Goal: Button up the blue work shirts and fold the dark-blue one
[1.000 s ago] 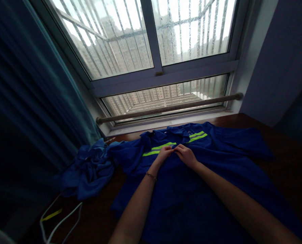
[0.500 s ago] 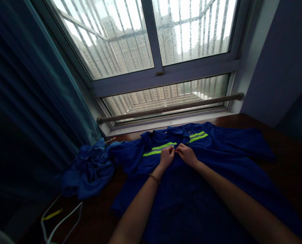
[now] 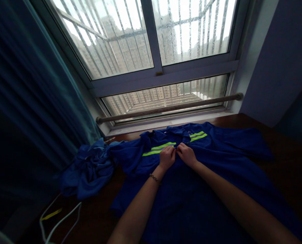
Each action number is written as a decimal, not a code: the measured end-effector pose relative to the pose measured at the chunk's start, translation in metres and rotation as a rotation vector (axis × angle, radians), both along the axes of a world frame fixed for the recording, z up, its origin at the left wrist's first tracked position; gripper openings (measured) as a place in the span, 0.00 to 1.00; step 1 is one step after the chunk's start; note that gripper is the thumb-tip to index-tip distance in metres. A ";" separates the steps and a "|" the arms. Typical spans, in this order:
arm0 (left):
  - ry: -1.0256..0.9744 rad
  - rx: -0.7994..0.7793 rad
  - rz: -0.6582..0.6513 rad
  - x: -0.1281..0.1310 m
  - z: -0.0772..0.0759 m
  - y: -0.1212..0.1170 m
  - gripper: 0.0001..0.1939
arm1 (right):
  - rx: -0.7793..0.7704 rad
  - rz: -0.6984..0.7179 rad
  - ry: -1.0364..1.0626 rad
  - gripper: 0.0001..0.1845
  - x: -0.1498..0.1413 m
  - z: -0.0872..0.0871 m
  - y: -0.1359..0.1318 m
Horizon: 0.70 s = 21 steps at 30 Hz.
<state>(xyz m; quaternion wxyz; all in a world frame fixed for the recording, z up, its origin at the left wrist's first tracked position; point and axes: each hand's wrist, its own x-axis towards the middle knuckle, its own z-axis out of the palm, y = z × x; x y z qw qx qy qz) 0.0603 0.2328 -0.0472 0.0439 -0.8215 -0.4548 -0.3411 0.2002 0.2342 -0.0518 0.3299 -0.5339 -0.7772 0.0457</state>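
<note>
A blue work shirt (image 3: pixel 217 154) with yellow-green and grey reflective stripes lies spread out, its collar toward the window. My left hand (image 3: pixel 167 157) is closed on the front edge of the shirt, just below the left stripe, and a bracelet circles that wrist. Close beside it, my right hand (image 3: pixel 186 154) pinches the facing edge at the middle of the chest. The fingertips of both hands nearly meet. Whether a button sits between them is too small and dark to tell.
A crumpled blue garment (image 3: pixel 89 169) lies left of the shirt on the dark wooden table (image 3: pixel 238 119). White cables (image 3: pixel 61 220) and a yellow strip (image 3: pixel 51 214) are at lower left. Beyond stand a barred window with a metal rail (image 3: pixel 171 109) and a blue curtain (image 3: pixel 39 84).
Both hands stay at the shirt's front with only a slight shift of the fingers. The shirt lies almost as before.
</note>
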 end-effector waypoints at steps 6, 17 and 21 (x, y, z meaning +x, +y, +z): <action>-0.091 -0.095 -0.072 0.002 0.006 0.000 0.12 | 0.053 -0.016 0.151 0.15 0.000 -0.005 0.001; -0.023 -0.588 -0.240 -0.030 0.029 0.026 0.16 | 0.140 -0.364 0.909 0.16 0.074 0.032 0.049; -0.093 -0.342 -0.008 -0.033 0.050 0.025 0.09 | 0.153 -0.342 1.058 0.17 0.084 0.048 0.050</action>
